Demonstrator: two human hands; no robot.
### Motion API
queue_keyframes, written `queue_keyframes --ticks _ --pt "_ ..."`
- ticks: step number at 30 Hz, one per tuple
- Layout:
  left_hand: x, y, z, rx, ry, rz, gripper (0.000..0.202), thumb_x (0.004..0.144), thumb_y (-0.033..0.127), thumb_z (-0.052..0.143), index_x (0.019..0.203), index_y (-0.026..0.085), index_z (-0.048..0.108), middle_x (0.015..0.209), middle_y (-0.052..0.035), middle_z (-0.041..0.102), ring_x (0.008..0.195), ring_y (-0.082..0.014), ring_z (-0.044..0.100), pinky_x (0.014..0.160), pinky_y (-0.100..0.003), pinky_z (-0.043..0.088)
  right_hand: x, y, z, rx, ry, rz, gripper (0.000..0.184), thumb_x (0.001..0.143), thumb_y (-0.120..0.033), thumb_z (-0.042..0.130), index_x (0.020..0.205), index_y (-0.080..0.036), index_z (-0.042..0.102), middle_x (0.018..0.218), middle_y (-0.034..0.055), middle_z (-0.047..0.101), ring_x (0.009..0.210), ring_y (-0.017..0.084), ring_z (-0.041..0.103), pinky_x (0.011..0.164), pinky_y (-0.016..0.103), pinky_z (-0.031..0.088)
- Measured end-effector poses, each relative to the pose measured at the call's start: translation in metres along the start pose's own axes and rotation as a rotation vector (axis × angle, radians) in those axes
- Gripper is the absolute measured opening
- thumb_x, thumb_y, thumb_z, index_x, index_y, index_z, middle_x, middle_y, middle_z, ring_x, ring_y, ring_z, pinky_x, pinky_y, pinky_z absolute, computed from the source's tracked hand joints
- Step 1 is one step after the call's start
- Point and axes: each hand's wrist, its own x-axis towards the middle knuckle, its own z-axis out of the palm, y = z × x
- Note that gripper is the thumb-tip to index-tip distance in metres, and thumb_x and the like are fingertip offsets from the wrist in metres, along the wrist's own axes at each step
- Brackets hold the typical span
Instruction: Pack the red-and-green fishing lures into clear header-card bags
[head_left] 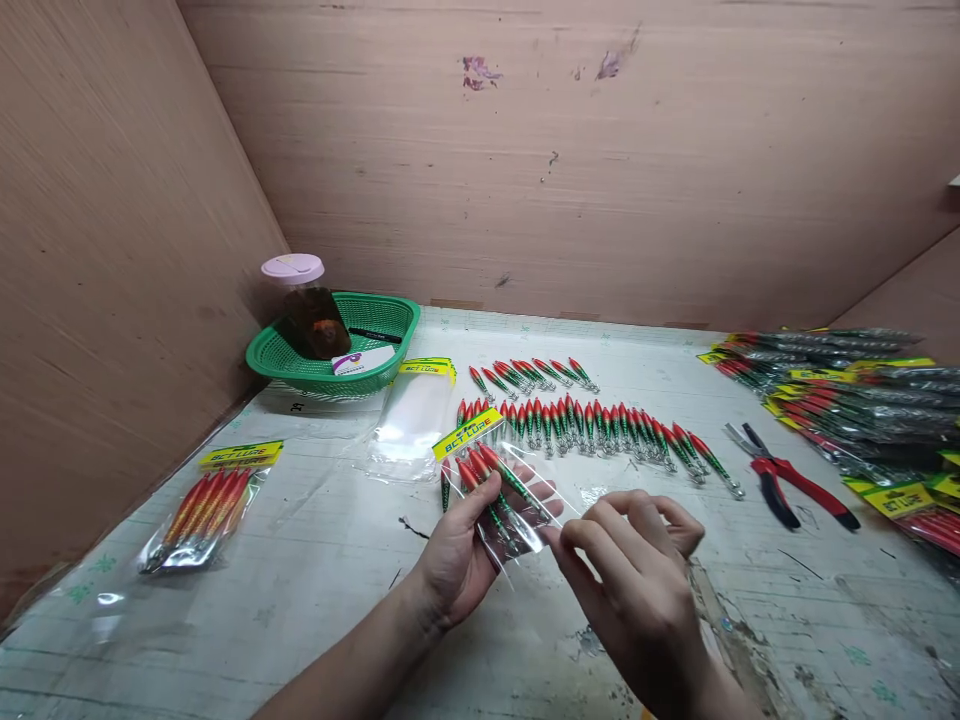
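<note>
My left hand (461, 560) grips a clear plastic bag (521, 545) with a yellow "BCT LURE" header (469, 433), thumb on top and fingers behind. Inside the bag lie several red-and-green fishing lures (504, 480) with hooks at their lower ends. My right hand (637, 580) has its thumb and forefinger pinched at the bag's lower right edge; the exact spot of contact is small. Beyond the bag, rows of loose red-and-green lures (592, 425) lie on the table, partly hidden by it.
Flat lure bags (412, 420) lie behind my left hand. A packed bag of orange-red lures (214, 505) is at left. The green basket (409, 325) holds a lidded drink container (311, 320). Red-handled pliers (787, 480) and packed lure piles (862, 400) are at right.
</note>
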Motion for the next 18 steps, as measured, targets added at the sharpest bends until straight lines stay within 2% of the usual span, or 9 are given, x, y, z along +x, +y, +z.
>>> queue_keyframes --ticks 2,4,7,8,11,12,15,18 --pt "0.0 0.002 0.0 0.008 0.009 0.025 0.033 0.087 0.025 0.054 0.115 0.007 0.058 0.1 -0.0171 0.071 0.096 -0.0283 0.067 0.083 -0.039 0.054 0.002 0.001 0.002 0.071 -0.007 0.022 0.02 0.084 -0.014 0.057 0.067 -0.02 0.049 0.06 -0.0034 0.05 0.067 0.014 0.049 0.073 0.034 0.027" --pt "0.0 0.006 0.0 -0.002 0.022 0.073 0.036 0.087 0.022 0.055 0.121 0.01 0.055 0.103 -0.0155 0.07 0.095 -0.027 0.067 0.079 -0.036 0.055 0.002 0.009 0.004 0.21 -0.009 0.08 0.01 0.083 -0.017 0.059 0.078 -0.021 0.052 0.072 -0.0007 0.054 0.074 0.016 0.051 0.072 0.033 0.033" --pt "0.001 0.014 0.001 -0.035 0.047 0.137 0.037 0.088 0.021 0.053 0.124 0.011 0.052 0.107 -0.0141 0.069 0.094 -0.0243 0.068 0.076 -0.032 0.056 -0.002 0.026 0.009 0.354 -0.012 0.21 0.007 0.084 -0.017 0.056 0.088 -0.021 0.052 0.083 0.0031 0.054 0.08 0.017 0.052 0.069 0.032 0.041" --pt "0.002 0.016 0.001 -0.046 0.057 0.146 0.036 0.089 0.022 0.052 0.123 0.01 0.052 0.106 -0.0141 0.069 0.093 -0.0239 0.068 0.076 -0.031 0.057 -0.004 0.032 0.012 0.372 -0.078 0.229 0.006 0.085 -0.016 0.054 0.087 -0.021 0.051 0.082 0.0029 0.054 0.079 0.017 0.052 0.067 0.03 0.042" --pt "0.004 0.019 0.002 -0.07 0.078 0.15 0.033 0.09 0.023 0.05 0.121 0.009 0.054 0.106 -0.0137 0.069 0.094 -0.0235 0.068 0.074 -0.029 0.057 -0.011 0.041 0.028 0.423 -0.431 0.22 0.01 0.082 -0.012 0.052 0.083 -0.022 0.049 0.078 0.0006 0.054 0.071 0.014 0.052 0.061 0.027 0.043" --pt "0.004 0.019 0.001 -0.072 0.08 0.147 0.033 0.09 0.022 0.05 0.12 0.009 0.054 0.106 -0.0137 0.069 0.094 -0.0235 0.068 0.074 -0.028 0.057 -0.014 0.041 0.034 0.44 -0.511 0.22 0.012 0.081 -0.01 0.051 0.082 -0.022 0.048 0.077 0.0002 0.054 0.069 0.014 0.052 0.06 0.026 0.044" --pt "0.006 0.018 0.0 -0.09 0.084 0.145 0.033 0.089 0.02 0.052 0.12 0.009 0.054 0.107 -0.0139 0.069 0.095 -0.0228 0.068 0.076 -0.029 0.057 -0.022 0.037 0.049 0.442 -0.57 0.235 0.016 0.076 -0.008 0.053 0.08 -0.021 0.045 0.08 0.0011 0.054 0.071 0.015 0.053 0.06 0.027 0.045" --pt "0.005 0.018 0.0 -0.121 0.083 0.147 0.037 0.088 0.017 0.051 0.125 0.01 0.051 0.106 -0.0139 0.069 0.096 -0.0229 0.067 0.081 -0.032 0.056 -0.029 0.034 0.057 0.41 -0.598 0.208 0.022 0.072 -0.007 0.055 0.087 -0.021 0.049 0.093 0.0051 0.057 0.084 0.019 0.055 0.069 0.031 0.049"
